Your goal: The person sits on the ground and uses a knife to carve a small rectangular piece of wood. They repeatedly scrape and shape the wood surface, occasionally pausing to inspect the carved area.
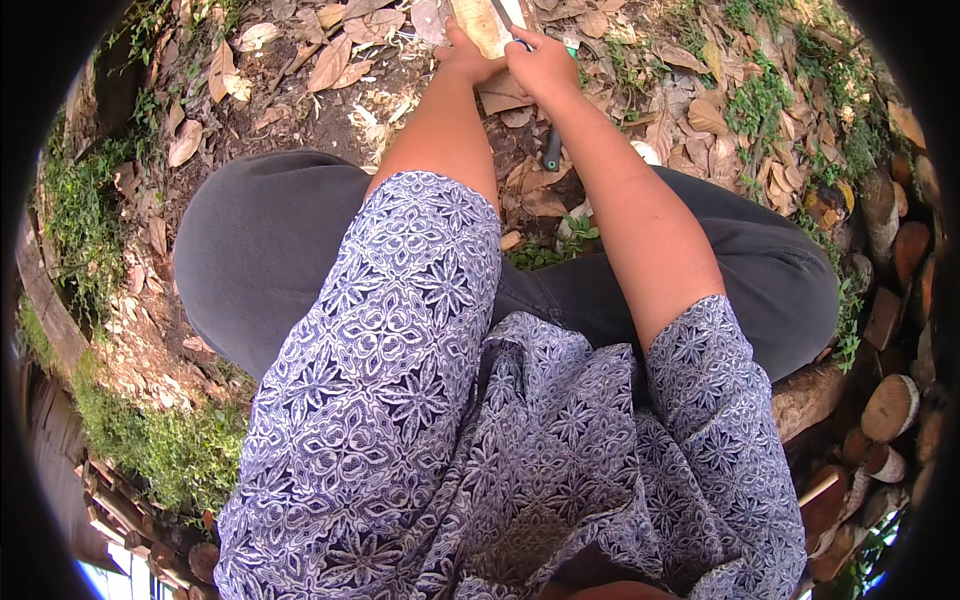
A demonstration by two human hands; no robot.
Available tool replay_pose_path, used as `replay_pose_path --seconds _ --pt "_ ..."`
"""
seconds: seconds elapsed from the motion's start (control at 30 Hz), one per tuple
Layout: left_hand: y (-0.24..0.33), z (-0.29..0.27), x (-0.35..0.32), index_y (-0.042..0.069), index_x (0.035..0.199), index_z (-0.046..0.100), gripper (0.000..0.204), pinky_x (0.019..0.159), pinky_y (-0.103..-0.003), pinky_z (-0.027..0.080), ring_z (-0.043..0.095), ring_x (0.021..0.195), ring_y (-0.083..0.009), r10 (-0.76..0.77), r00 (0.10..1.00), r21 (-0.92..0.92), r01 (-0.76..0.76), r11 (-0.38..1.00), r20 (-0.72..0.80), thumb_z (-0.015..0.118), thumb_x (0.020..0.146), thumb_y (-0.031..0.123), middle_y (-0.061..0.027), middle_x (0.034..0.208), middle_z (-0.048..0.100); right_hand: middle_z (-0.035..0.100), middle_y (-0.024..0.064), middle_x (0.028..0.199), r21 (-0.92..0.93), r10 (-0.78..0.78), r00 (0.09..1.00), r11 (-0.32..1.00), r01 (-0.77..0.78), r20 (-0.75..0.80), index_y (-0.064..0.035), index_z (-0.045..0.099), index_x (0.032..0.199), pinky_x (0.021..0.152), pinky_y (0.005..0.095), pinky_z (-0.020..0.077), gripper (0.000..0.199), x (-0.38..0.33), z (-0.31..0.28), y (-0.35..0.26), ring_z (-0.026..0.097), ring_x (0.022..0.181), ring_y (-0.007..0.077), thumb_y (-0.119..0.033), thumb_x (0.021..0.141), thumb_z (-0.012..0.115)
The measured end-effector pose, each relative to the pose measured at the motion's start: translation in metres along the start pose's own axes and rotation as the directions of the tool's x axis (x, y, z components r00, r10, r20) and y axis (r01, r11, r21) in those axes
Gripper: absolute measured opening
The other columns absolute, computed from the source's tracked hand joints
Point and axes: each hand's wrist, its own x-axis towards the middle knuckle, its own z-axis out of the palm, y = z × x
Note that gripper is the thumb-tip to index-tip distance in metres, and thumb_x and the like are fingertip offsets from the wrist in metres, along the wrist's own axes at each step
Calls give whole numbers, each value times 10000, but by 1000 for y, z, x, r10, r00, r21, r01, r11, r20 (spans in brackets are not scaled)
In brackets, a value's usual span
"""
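At the top edge, my left hand (468, 60) is closed around the near end of a pale piece of wood (478, 24), its thumb along the left side. My right hand (543, 68), just beside it, grips a narrow tool with a grey metal blade (502, 14), which looks like a knife. The blade lies against the wood's right part; its far end is cut off by the frame. My right fist hides most of the tool's handle. Below my right wrist, a dark handle with a green end (552, 150) shows on the ground, the rest of it covered.
My crossed legs in dark trousers (270, 240) frame the ground before me. Brown dry leaves (330, 62) and pale wood shavings (378, 125) litter the soil. Green plants (180, 450) grow at the left. Stacked cut logs (890, 408) line the right rim.
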Motion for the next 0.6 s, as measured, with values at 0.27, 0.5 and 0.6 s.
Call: replay_pose_path --seconds 0.27,0.5,0.6 --pt "-24 13 13 152 1558 -156 1489 1046 -461 464 513 1249 -446 181 975 -31 -186 982 -127 891 590 580 -342 1441 280 736 99 891 96 62 990 993 -75 127 -188 614 1364 718 335 532 466 -42 -13 30 674 699 183 -267 915 520" --pt "-21 13 13 185 1575 -112 1437 1028 -447 489 539 1217 -440 76 985 -59 -86 995 -154 895 610 533 -316 1447 294 728 147 995 -104 119 989 988 -110 89 -201 647 1326 753 365 533 447 -87 -25 15 677 744 239 -281 905 520" --pt "-19 14 13 192 1573 -125 1430 1028 -448 488 537 1218 -438 66 989 -46 -73 996 -136 888 624 532 -307 1455 284 728 149 997 -132 62 997 990 -55 47 -193 661 1304 821 381 538 447 -87 -23 15 696 842 276 -283 888 527"
